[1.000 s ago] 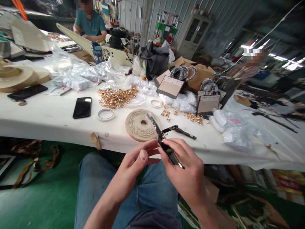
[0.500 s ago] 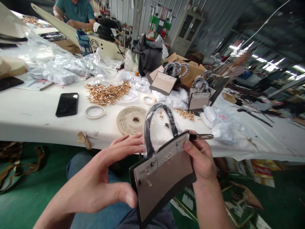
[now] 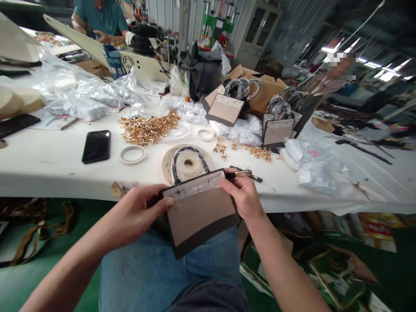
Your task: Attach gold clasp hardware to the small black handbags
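Observation:
I hold a flat brown bag panel [image 3: 201, 214] with a dark border over my lap, its wrapped black handle [image 3: 190, 152] arching up over the table edge. My left hand [image 3: 138, 212] is closed on the panel's left top corner, thumb on its face. My right hand [image 3: 242, 197] grips the right top corner and also pinches a slim tool [image 3: 242, 174] with a brass tip that points right. A flat coil of pale cord [image 3: 188, 164] lies on the white table [image 3: 48, 160] just behind the handle.
A black phone [image 3: 96, 146], two tape rolls [image 3: 132, 154], a heap of gold metal fittings [image 3: 147, 128] and plastic bags [image 3: 308, 164] lie on the table. More finished panels [image 3: 224, 109] stand by cardboard boxes [image 3: 266, 93]. A person in a teal shirt [image 3: 104, 19] works at the far end.
The panel came down from upright in front of me to lie lower and flatter over my lap. My left hand shifted from its lower edge to its top left corner.

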The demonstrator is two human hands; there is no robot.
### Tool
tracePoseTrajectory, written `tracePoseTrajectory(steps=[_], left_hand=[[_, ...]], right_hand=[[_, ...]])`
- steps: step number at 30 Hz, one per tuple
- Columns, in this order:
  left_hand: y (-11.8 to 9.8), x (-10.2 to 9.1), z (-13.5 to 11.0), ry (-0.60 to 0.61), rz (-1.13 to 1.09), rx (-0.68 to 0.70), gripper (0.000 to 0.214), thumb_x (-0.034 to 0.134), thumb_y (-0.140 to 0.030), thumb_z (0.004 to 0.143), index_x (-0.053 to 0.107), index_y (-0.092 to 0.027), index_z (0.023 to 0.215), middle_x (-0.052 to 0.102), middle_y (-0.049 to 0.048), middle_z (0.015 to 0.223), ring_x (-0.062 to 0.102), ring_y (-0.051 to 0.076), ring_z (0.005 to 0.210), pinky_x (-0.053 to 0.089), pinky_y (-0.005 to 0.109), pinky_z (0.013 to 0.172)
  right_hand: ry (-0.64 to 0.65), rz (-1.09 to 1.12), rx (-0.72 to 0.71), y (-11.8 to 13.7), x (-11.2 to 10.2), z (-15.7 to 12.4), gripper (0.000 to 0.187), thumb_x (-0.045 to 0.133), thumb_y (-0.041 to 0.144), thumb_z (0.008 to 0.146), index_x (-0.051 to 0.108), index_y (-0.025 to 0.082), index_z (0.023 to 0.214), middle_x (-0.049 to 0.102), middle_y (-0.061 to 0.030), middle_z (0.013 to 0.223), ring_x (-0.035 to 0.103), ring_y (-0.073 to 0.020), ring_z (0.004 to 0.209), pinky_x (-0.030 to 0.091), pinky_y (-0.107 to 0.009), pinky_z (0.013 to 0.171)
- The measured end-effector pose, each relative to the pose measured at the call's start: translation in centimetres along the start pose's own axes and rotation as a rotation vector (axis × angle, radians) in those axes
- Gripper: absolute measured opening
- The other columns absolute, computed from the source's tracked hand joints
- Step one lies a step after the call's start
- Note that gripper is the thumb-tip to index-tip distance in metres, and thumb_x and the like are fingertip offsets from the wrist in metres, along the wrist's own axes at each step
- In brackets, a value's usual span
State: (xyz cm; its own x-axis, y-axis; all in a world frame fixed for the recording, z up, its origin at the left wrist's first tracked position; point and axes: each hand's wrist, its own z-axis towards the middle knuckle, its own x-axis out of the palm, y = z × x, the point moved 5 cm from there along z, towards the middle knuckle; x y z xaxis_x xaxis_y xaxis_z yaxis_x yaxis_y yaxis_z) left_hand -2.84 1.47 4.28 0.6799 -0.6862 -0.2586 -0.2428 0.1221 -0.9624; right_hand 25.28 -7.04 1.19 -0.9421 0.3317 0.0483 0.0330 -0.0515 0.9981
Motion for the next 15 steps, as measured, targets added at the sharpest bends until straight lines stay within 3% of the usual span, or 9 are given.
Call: tracePoseTrajectory(steps=[4, 9, 15], left_hand=[[-1.2, -3.3, 5.4, -0.097, 0.299, -0.008, 0.032, 0.07, -0.049, 0.091, 0.077, -0.019, 0.082, 0.065, 0.0017, 0.067, 0.059, 0.02, 0.065, 0.039, 0.028, 0.055], [-1.1, -5.1, 11.0, -0.229, 0.535, -0.012, 0.024, 0.063, -0.042, 0.083, 0.071, -0.021, 0.073, 0.064, 0.0028, 0.062, 0.058, 0.022, 0.064, 0.035, 0.032, 0.059], [2.0, -4.9, 13.1, -0.24, 0.58, -0.018, 0.029, 0.062, -0.045, 0.084, 0.076, -0.02, 0.078, 0.073, 0.008, 0.075, 0.064, 0.027, 0.074, 0.044, 0.036, 0.07]], right_hand=[[-0.007, 0.047, -0.033, 0.0, 1.2, 5.6, 0.037, 0.095, 0.042, 0.083, 0.083, 0.019, 0.11, 0.082, -0.005, 0.096, 0.075, -0.0242, 0.086, 0.059, -0.035, 0.082], [-0.051, -0.021, -0.051, -1.3, 1.3, 11.8, 0.031, 0.092, 0.041, 0.077, 0.082, 0.017, 0.095, 0.08, -0.0043, 0.088, 0.071, -0.0224, 0.078, 0.054, -0.032, 0.072], [-0.04, -0.328, -0.125, -3.3, 0.9, 13.4, 0.021, 0.08, 0.039, 0.085, 0.084, 0.019, 0.092, 0.08, -0.0033, 0.084, 0.069, -0.0223, 0.076, 0.051, -0.03, 0.068]])
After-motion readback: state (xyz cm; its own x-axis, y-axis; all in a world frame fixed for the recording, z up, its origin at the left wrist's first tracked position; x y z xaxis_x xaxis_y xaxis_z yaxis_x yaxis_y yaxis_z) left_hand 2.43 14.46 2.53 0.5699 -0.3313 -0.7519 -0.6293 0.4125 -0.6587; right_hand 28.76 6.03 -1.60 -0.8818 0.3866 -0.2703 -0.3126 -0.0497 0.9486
